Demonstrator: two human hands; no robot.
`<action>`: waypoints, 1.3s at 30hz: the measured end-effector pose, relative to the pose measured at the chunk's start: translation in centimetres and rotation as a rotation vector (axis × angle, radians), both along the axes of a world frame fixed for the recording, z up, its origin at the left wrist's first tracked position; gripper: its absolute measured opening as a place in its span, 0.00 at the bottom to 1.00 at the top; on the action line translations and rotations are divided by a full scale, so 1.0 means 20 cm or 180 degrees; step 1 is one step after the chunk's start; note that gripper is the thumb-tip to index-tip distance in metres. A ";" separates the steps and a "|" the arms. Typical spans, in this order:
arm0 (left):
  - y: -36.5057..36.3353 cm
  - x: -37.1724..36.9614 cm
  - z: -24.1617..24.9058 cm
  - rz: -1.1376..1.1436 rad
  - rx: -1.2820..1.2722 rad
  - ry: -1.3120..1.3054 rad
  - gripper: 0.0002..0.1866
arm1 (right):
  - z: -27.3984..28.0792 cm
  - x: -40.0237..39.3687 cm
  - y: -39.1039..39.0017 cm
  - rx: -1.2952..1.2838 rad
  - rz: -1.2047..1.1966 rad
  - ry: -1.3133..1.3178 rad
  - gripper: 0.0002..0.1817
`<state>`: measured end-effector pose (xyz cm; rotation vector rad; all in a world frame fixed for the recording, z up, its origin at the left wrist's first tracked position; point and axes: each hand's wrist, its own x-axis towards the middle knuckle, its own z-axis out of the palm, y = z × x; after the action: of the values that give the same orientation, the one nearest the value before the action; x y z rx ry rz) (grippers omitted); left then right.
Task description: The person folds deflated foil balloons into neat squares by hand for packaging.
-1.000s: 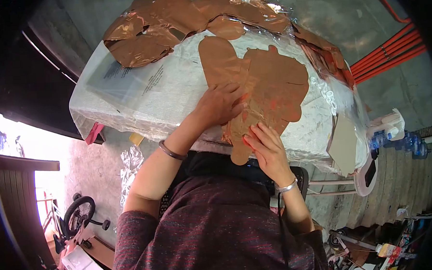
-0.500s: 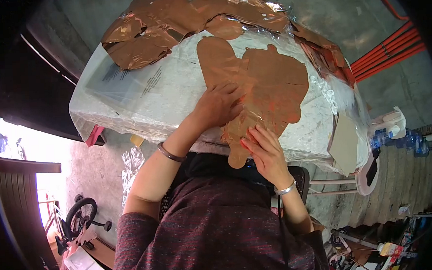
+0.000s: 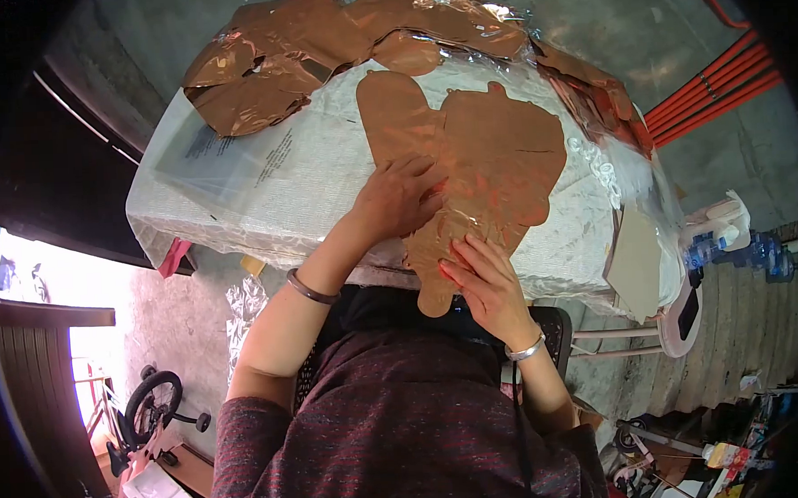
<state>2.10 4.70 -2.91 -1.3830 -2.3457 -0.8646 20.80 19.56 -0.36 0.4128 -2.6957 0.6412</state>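
Observation:
A flat, copper-coloured foil balloon with rounded lobes lies on the white-covered table, its narrow lower tab overhanging the front edge. My left hand rests palm down on its left-middle part, fingers spread and slightly bent. Lower down, my right hand touches the balloon's wrinkled lower part with its fingers stretched and apart. Red reflections show in the foil near both hands. What lies under my left palm is hidden.
More copper foil pieces are heaped along the table's far edge. A clear plastic bag with printed text lies at left. To the right are small white rings, a grey board and red pipes.
Both hands stay on the foil balloon in nearly the same places. The whole view has shifted slightly; no grip has visibly changed.

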 end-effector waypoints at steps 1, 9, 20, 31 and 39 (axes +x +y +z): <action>0.00 0.00 0.00 -0.0006 -0.0005 0.0005 0.19 | 0.00 0.00 0.00 -0.0001 0.0012 -0.0017 0.23; -0.01 0.00 0.02 -0.0043 -0.0072 -0.0121 0.20 | 0.00 0.01 0.01 -0.0043 0.0029 -0.0078 0.24; -0.01 0.00 0.05 -0.0136 -0.0335 -0.0362 0.20 | 0.00 0.00 0.01 -0.0034 0.0058 -0.0056 0.24; -0.01 -0.01 0.00 -0.0131 -0.0125 -0.0046 0.19 | 0.00 -0.01 0.01 0.0015 -0.0011 -0.0073 0.24; -0.01 0.00 0.03 -0.0129 -0.0229 -0.0190 0.19 | 0.00 -0.03 0.02 0.0029 0.0023 -0.0018 0.23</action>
<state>2.13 4.41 -2.32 -1.4569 -2.4235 -0.8516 20.24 19.99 -0.37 0.4237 -2.7046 0.6333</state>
